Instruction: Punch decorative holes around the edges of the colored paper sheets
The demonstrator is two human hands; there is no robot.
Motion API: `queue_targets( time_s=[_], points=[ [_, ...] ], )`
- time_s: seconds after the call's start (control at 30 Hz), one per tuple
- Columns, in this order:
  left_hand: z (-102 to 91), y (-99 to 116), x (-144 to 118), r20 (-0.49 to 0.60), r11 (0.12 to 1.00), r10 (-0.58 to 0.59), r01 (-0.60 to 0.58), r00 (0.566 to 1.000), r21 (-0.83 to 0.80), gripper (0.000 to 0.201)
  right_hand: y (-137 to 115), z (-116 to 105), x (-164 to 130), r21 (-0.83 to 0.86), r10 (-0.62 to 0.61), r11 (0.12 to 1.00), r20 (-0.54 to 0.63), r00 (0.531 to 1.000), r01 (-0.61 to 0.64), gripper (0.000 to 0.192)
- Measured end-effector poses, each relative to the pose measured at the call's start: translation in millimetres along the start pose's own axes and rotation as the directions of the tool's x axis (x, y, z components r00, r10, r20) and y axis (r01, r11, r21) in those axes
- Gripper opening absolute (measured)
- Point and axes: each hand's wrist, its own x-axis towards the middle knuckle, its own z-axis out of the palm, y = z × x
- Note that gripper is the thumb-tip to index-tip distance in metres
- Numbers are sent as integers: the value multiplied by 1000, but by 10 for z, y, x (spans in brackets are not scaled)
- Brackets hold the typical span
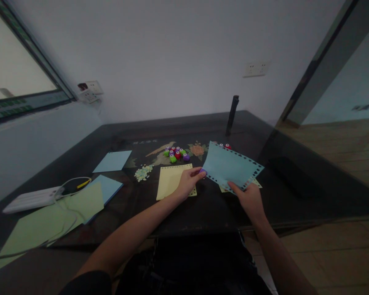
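A light blue sheet of paper (230, 166) is raised above the table, with a row of punched holes along several of its edges. My right hand (249, 198) pinches its lower edge. My left hand (190, 180) is closed on a small purple craft hole punch (203, 172) at the sheet's left edge. Beneath my left hand lies a pale yellow sheet (169, 180) with holes along its edges. Another yellow sheet (256, 184) is mostly hidden under the blue one. Several small red, green and purple punches (176, 154) are grouped just beyond my left hand.
Paper cut-outs (143, 172) form a small pile at left. Further left are a blue sheet (113, 161), stacked green paper (58, 213) and a white device (33, 200) with a cable. A black upright object (232, 115) stands at the back of the dark table (135, 205).
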Motion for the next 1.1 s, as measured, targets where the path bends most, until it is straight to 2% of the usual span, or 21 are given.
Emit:
queue_targets(
  time_s=[0.7,0.9,1.1],
  points=[
    [0,41,-2,8,999,-40,40,999,-9,32,13,-5,-4,-11,-12,1000,22,1000,12,29],
    [8,52,-15,57,998,-66,66,996,-6,33,-8,-11,-4,11,3,1000,29,1000,-3,28],
    [12,68,-31,95,999,-42,39,995,34,34,-15,-18,2,4,10,1000,11,1000,-10,27]
  ],
)
